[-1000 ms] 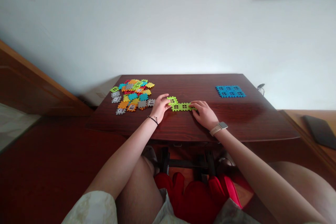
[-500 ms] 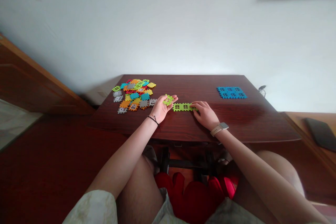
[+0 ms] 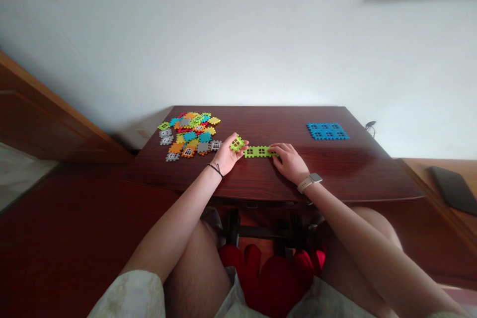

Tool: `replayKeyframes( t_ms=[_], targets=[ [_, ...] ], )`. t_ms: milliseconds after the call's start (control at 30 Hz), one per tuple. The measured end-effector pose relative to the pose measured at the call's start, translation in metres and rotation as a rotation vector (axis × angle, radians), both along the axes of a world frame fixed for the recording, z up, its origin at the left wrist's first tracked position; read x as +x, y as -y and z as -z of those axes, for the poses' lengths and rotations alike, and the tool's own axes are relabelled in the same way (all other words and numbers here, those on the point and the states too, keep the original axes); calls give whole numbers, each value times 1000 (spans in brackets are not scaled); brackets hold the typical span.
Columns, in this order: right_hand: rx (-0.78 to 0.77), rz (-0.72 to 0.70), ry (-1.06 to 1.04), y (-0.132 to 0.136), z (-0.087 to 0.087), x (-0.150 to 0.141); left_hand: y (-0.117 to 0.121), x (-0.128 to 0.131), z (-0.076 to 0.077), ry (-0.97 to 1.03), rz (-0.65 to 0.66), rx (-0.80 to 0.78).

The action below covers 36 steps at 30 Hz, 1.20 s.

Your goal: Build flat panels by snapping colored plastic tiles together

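Head view: the left hand [image 3: 226,155] holds a small lime waffle block [image 3: 237,143] in its curled fingers [image 3: 244,139], just beside a flat lime block strip [image 3: 259,151] on the dark wood bench [image 3: 335,171]. The right hand [image 3: 290,163] rests its fingers on the strip's right end. A heap of multicoloured waffle blocks [image 3: 188,134] lies left of the left hand, and a blue block grid [image 3: 327,131] lies well off to the right.

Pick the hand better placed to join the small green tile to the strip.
Left, probably: the left hand holds the small green tile beside the green strip, which the right hand pins.
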State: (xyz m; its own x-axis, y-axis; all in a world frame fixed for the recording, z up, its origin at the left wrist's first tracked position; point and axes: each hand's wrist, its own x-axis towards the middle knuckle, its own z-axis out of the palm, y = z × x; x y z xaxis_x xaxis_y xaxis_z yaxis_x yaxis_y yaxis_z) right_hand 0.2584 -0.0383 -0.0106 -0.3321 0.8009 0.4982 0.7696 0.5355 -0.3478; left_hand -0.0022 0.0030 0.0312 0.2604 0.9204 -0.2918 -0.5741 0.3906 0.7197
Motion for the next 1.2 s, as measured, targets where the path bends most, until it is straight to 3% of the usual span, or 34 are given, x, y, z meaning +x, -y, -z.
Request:
replayKeyframes(
  t_ms=[167, 467, 633, 933, 1200],
  targets=[
    [9, 12, 11, 1, -1, -1, -1, 0, 6, -77, -24, 1],
    [-2, 4, 18, 1, -2, 0, 0, -3, 13, -60, 36, 212],
    [-12, 4, 18, 1, -1, 0, 0, -2, 11, -91, 46, 262],
    [-27, 0, 10, 2, -3, 0, 7, 3, 3, -342, 79, 311],
    [-30, 2, 10, 2, -2, 0, 12, 4, -3, -212, 94, 331]
  ],
)
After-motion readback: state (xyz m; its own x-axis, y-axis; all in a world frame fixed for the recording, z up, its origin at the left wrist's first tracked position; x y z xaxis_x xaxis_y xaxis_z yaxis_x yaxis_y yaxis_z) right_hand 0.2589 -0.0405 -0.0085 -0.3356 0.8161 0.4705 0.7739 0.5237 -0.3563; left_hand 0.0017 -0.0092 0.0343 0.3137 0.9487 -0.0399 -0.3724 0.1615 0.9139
